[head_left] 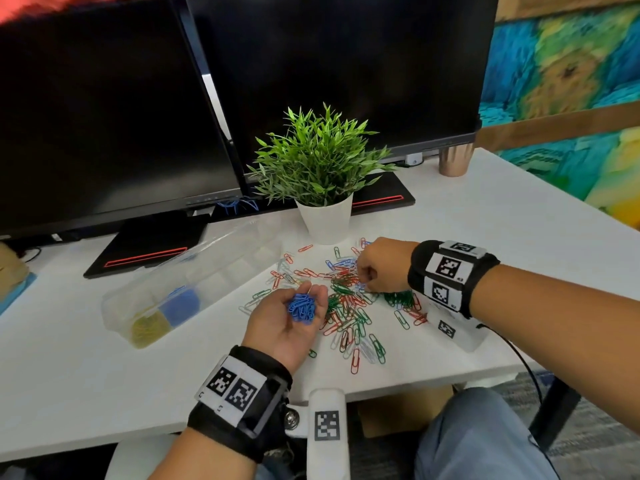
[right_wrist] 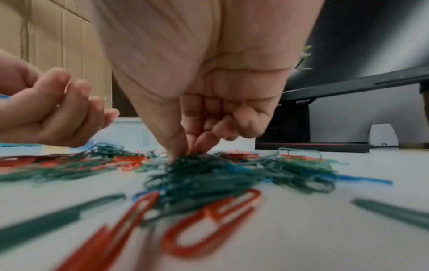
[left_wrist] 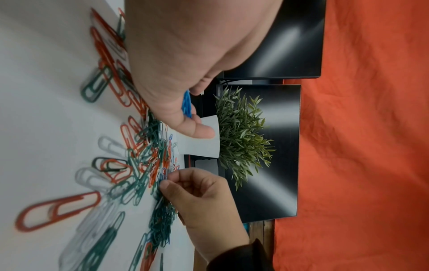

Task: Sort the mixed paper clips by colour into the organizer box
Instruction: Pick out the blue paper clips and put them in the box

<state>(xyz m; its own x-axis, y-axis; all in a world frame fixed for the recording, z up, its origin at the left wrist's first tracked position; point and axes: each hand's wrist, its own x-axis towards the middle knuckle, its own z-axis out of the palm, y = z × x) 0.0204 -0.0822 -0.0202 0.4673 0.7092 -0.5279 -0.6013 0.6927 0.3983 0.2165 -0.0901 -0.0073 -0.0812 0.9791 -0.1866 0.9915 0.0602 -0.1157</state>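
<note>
My left hand (head_left: 299,296) lies palm up over the table's front, fingers cupped round a bunch of blue paper clips (head_left: 302,307); those blue clips (left_wrist: 187,104) peek out beside the thumb in the left wrist view. To its right my right hand (head_left: 362,277) is curled down into the mixed pile of red, green, white and blue clips (head_left: 346,308). Its thumb and forefinger pinch a blue clip (left_wrist: 163,176) at the pile's far side. The clear organizer box (head_left: 221,252) lies at the left, with yellow clips (head_left: 149,328) and blue clips (head_left: 182,304) in its near compartments.
A potted plant (head_left: 323,188) in a white pot stands just behind the pile. Two dark monitors (head_left: 104,109) on black stands fill the back of the table. A copper cup (head_left: 455,161) stands at the back right. The table edge (head_left: 381,388) runs close under my wrists.
</note>
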